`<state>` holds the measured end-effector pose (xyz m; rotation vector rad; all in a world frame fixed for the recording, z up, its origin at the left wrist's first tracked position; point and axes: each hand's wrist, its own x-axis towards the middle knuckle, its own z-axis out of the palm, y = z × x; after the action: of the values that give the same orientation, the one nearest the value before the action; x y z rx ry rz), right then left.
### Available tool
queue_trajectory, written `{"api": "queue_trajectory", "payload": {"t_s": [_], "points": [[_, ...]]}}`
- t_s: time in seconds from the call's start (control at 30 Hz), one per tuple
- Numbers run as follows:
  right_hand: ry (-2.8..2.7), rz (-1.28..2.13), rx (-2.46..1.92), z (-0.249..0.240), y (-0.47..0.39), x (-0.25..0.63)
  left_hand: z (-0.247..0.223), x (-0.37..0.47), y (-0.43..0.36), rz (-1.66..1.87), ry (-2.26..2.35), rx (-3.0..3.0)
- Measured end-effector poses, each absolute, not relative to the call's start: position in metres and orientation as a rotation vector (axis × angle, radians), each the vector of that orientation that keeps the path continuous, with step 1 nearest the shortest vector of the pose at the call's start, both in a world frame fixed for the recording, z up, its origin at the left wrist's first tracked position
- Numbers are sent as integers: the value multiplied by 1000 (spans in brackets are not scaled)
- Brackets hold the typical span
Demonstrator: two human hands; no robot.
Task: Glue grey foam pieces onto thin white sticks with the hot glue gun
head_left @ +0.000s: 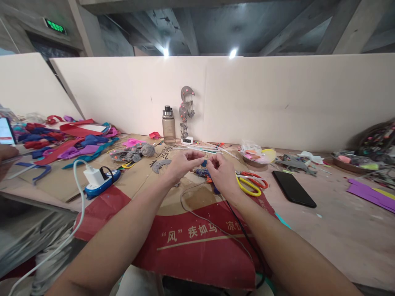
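Both of my hands are raised close together above a red and brown cardboard sheet (197,246). The fingers of my left hand (187,164) are pinched together, pointing right; what lies between them is too small to tell. My right hand (220,172) is closed too, its fingertips near a small blue piece (204,163). Thin grey cord (197,213) loops on the cardboard below. Under my hands lies a dark blue patterned bundle (202,173), partly hidden. Scissors with yellow and red handles (251,188) rest just right of my right hand.
A black phone (293,188) lies to the right. A bottle (168,125) and a hanging grey ornament (187,109) stand at the back. Coloured fabric strips (68,139), a blue power strip (102,185) and another person's hand (8,154) are on the left.
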<state>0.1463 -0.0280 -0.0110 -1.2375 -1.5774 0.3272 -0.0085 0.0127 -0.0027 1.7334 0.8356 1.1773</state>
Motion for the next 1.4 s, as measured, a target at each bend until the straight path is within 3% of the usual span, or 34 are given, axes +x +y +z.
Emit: {"api": "queue_trajectory", "payload": {"t_s": [0.33, 0.93, 1.4], "points": [[-1521, 314, -1257, -13, -24, 154, -12, -15, 31, 1514, 901, 1627], [-1498, 329, -1244, -14, -24, 157, -4, -5, 11, 1056, 766, 1667], [-1647, 236, -1232, -18, -27, 151, -9, -2, 11, 1233, 897, 1972]]}}
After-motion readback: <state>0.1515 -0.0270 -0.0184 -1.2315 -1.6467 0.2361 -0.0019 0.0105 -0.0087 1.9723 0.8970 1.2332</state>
